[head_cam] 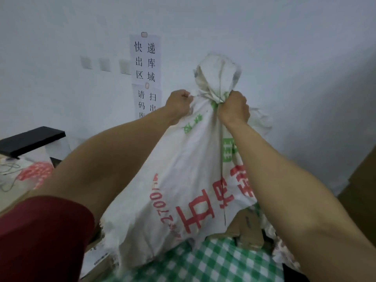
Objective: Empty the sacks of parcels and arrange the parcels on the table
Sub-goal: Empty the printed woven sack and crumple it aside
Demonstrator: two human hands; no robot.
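A white woven sack (183,180) with red and green print hangs upside down above the table with the green checked cloth (213,265). My left hand (179,104) grips the sack's upper left corner, and my right hand (234,108) clutches the bunched top beside it. The frayed open mouth of the sack hangs low over the cloth. Brown cardboard parcels (246,228) show under the sack's lower right edge, and another parcel with a white label (97,259) lies at its lower left. What is still inside the sack is hidden.
A white wall with paper signs (145,60) stands right behind the sack. At the left sit a black flat object (30,141), a red-and-white plastic bag (36,171) and loose cables. A brown cardboard surface (362,192) rises at the right edge.
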